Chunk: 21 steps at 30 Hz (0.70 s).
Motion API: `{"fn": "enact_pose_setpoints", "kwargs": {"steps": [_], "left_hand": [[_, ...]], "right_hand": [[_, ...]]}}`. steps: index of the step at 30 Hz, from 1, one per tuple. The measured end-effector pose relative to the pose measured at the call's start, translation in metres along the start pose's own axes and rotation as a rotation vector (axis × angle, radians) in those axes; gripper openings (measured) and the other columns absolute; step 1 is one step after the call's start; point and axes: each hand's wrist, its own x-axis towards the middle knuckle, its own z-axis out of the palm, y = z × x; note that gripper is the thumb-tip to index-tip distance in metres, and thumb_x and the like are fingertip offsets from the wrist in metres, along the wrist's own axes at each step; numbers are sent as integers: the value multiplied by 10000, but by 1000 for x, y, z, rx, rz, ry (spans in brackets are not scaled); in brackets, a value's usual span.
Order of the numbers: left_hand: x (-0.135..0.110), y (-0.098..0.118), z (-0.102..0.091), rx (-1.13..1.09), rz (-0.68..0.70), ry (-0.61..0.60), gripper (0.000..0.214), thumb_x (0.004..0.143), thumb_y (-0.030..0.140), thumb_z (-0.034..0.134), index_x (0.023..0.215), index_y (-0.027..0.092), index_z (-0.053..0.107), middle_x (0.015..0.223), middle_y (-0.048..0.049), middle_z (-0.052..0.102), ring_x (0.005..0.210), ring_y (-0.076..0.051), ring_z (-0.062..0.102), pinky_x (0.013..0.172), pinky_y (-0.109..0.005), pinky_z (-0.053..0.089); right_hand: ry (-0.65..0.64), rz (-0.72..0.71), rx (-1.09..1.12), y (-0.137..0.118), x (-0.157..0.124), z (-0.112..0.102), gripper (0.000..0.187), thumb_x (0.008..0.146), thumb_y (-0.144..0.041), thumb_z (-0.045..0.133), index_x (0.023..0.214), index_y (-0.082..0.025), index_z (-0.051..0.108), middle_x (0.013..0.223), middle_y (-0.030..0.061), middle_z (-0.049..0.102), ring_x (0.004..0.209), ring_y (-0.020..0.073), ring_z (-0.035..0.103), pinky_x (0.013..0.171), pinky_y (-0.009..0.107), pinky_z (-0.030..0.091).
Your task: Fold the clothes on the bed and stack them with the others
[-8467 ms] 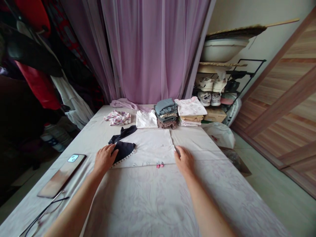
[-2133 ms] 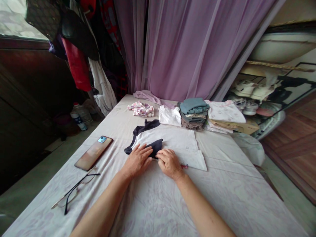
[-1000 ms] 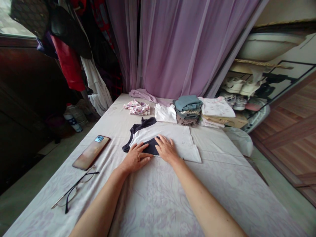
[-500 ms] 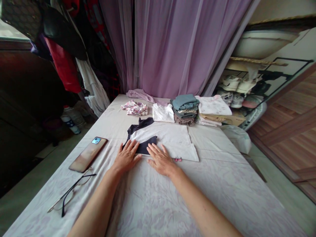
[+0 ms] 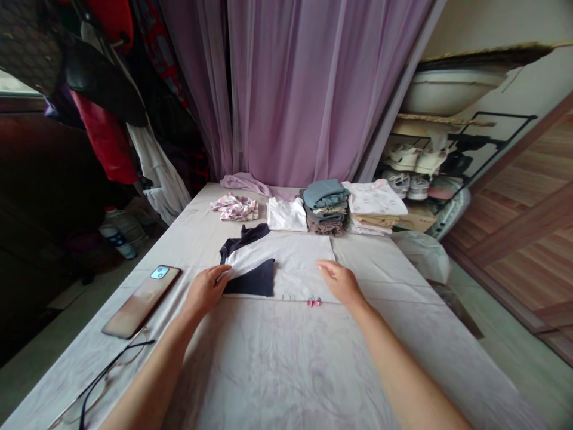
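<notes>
A white T-shirt (image 5: 298, 263) with navy sleeves lies flat and sideways across the sheet, its collar to the left. My left hand (image 5: 208, 289) is at the collar end, its fingers bent round the edge by the dark sleeve (image 5: 255, 280). My right hand (image 5: 342, 283) is over the hem end, fingers loosely bent and pointing left, with no cloth visibly pinched in them. Part of the hem is hidden behind that hand. A small pink bow print (image 5: 314, 303) shows at the shirt's near edge.
Along the far edge stand a crumpled floral garment (image 5: 235, 207), a folded white garment (image 5: 287, 214), a grey-green clothes stack (image 5: 326, 206) and another folded pile (image 5: 376, 200). A phone (image 5: 142, 301) and eyeglasses (image 5: 96, 382) lie at the left. Shoes (image 5: 416, 158) sit on a rack at right.
My hands have lifted from lying flat on the shirt and spread apart. The right one has moved right to the hem; the left has curled at the collar end. The view has shifted slightly.
</notes>
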Motion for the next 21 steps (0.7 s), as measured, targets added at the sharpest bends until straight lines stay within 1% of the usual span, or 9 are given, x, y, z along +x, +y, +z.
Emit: {"fn": "enact_pose_setpoints", "kwargs": {"steps": [3,4,6,8,11,14,16,18,21], "left_hand": [[27,-1,-8,52,-54,-12,396,889,388,452,1167,242,694,1169,-56,722,979,-234,690,897,-319,507],[37,0,-10,76,-65,-16,396,883,386,465,1175,242,690,1179,-57,717,985,-233,688,899,-314,504],[59,2,-11,134,-68,-26,414,875,413,491,1197,232,680,1200,-70,705,1039,-244,670,922,-313,488],[81,5,-9,202,-70,-37,485,866,480,511,1242,209,653,1232,-101,683,1107,-270,638,957,-337,467],[110,9,-1,296,-115,-67,629,835,603,516,1286,178,620,1298,-157,632,1182,-333,586,989,-421,440],[136,11,8,327,-169,-115,613,799,651,528,1187,200,677,1263,-160,649,1174,-369,579,970,-469,434],[154,9,12,234,-200,-126,481,780,584,582,1060,219,721,1151,-131,702,1116,-355,609,935,-440,449],[172,6,15,84,-214,-127,346,765,470,620,980,224,733,1040,-93,733,1049,-314,636,898,-386,464],[194,2,17,-77,-222,-136,295,760,358,606,990,215,725,937,-50,741,952,-251,659,840,-326,486]], "right_hand": [[4,307,-52,32,29,-18,313,855,-300,528,1080,-219,730,1057,62,753,948,207,705,830,296,535],[0,375,-60,40,39,-21,327,848,-294,538,1104,-210,722,1061,65,752,923,203,710,820,286,530],[-7,449,-56,55,59,-22,360,848,-281,536,1160,-196,695,1103,71,739,850,183,719,786,266,527],[-16,482,-44,66,78,-18,389,857,-273,522,1208,-188,665,1166,79,716,740,152,720,711,242,525],[-40,516,-31,77,101,-9,414,856,-287,536,1243,-183,639,1201,89,698,603,111,690,595,210,502],[-69,534,-42,83,118,-2,434,832,-307,584,1246,-187,637,1139,77,721,540,96,655,553,205,483],[-86,531,-62,86,126,1,451,814,-315,611,1247,-190,637,1084,62,736,539,96,643,555,206,476],[-99,519,-86,87,131,2,450,783,-310,648,1216,-188,657,1015,47,747,585,108,649,571,206,470],[-119,498,-123,89,137,1,362,733,-262,684,1085,-182,713,904,34,750,684,138,659,600,208,459]]}}
